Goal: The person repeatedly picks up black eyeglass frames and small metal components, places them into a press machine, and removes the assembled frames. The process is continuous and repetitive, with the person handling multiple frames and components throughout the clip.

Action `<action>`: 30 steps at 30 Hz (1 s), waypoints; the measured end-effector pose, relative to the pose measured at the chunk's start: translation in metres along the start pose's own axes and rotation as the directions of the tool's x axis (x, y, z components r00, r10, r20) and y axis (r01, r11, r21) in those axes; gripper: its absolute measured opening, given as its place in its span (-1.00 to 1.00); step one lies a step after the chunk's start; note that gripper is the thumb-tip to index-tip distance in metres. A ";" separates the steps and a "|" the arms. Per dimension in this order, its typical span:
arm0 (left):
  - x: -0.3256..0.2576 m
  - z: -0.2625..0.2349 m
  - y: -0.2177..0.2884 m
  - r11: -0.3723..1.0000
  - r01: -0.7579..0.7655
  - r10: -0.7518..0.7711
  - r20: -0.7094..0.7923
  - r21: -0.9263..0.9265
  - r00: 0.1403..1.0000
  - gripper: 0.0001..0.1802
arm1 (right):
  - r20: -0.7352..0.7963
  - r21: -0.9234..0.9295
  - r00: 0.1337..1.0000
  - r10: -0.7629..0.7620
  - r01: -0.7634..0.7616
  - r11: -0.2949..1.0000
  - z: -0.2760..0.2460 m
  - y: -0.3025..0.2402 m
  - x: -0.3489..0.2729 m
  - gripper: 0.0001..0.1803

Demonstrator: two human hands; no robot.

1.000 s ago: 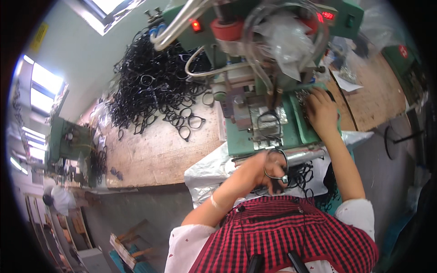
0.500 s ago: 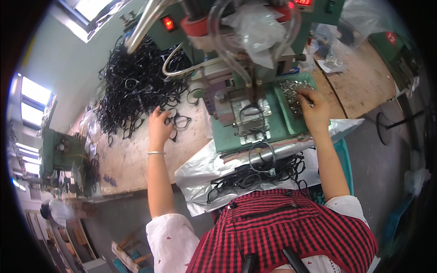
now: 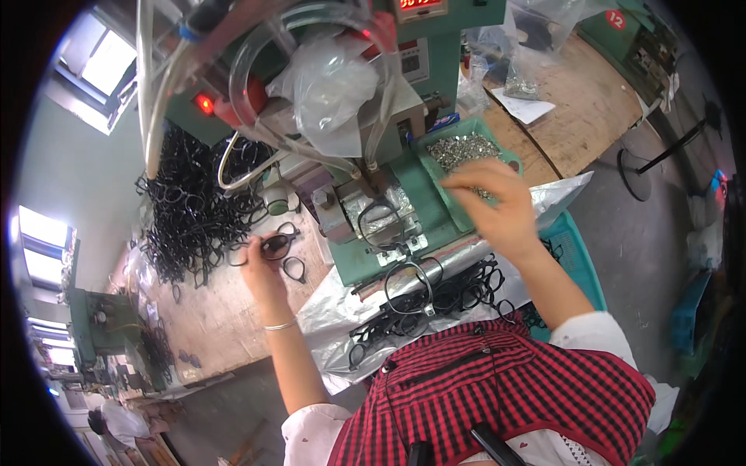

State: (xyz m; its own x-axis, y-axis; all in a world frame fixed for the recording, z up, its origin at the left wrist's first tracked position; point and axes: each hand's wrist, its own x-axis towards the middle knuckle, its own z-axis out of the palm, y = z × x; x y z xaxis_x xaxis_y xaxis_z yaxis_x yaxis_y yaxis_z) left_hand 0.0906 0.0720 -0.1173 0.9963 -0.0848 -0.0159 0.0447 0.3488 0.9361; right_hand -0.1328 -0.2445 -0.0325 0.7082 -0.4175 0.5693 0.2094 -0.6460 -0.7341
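Head view: left hand point(image 3: 260, 268) fingers now grip an eyeglass frame point(image 3: 272, 247); right hand point(image 3: 497, 206) has lifted, fingers loosely curled.

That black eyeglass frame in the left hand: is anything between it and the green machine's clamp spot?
The left hand holds a black eyeglass frame above the wooden bench. The green machine already has a frame on its fixture, occupying that spot; otherwise nothing visible blocks the way.

Red digital display point(image 3: 420, 6) atop green machine, round red label point(image 3: 615, 19) top right, clear plastic bags point(image 3: 519, 78) on bench
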 end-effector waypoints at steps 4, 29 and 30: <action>-0.028 0.023 -0.013 0.961 0.195 -0.204 -0.024 -0.197 0.979 -0.79 | -0.033 0.244 0.993 0.115 -0.104 0.964 0.059 0.004 0.029 -0.61; -0.142 0.150 0.075 0.797 0.567 -0.514 0.725 0.207 0.458 -0.70 | -0.061 -0.371 0.998 -0.018 -0.006 0.929 0.025 0.036 0.012 -0.75; -0.136 0.149 0.062 0.749 0.641 -0.533 0.729 0.168 0.431 -0.72 | -0.079 -0.601 0.997 -0.023 -0.029 0.798 0.025 0.061 0.002 -0.77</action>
State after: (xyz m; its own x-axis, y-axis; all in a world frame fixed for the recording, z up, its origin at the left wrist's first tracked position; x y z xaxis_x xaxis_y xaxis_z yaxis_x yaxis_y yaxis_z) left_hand -0.0532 -0.0334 -0.0045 0.3515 -0.9023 -0.2496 0.6601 0.0498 0.7495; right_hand -0.1019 -0.2686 -0.0857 0.6476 -0.4517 0.6137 -0.2590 -0.8879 -0.3802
